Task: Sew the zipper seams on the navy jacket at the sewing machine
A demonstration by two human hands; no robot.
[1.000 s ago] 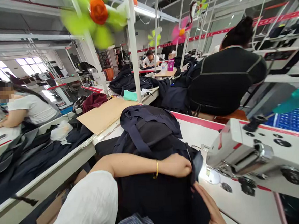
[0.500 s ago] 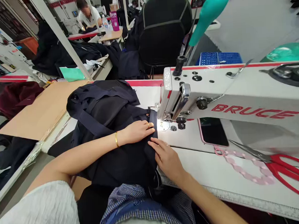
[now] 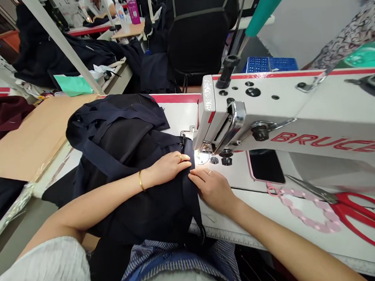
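Observation:
A dark navy cloth piece (image 3: 117, 136) with strap-like bands lies bunched on the sewing machine table; I cannot tell what article it is. Its right edge runs beside the presser foot of a white sewing machine (image 3: 255, 111), where a lamp lights the needle plate (image 3: 203, 157). My left hand (image 3: 168, 167) presses on the cloth just left of the needle, fingers closed together on it. Nearer to me, my right hand (image 3: 213, 187) pinches the cloth's edge between thumb and fingers. The fingertips of both hands almost meet. The needle tip is hidden by the machine head.
Under the machine arm lies a phone (image 3: 266, 166) with a pink bead strap (image 3: 309, 211). Red-handled scissors (image 3: 353, 204) rest at the right. A brown board (image 3: 43, 130) is on the left. Behind the machine a person in black (image 3: 200, 33) sits, and a blue basket (image 3: 270, 63) stands nearby.
The view has shifted slightly. My right hand has moved a little up along the cloth edge, closer to my left hand, and its fingers are more closed. A black loop shows more at the lower edge.

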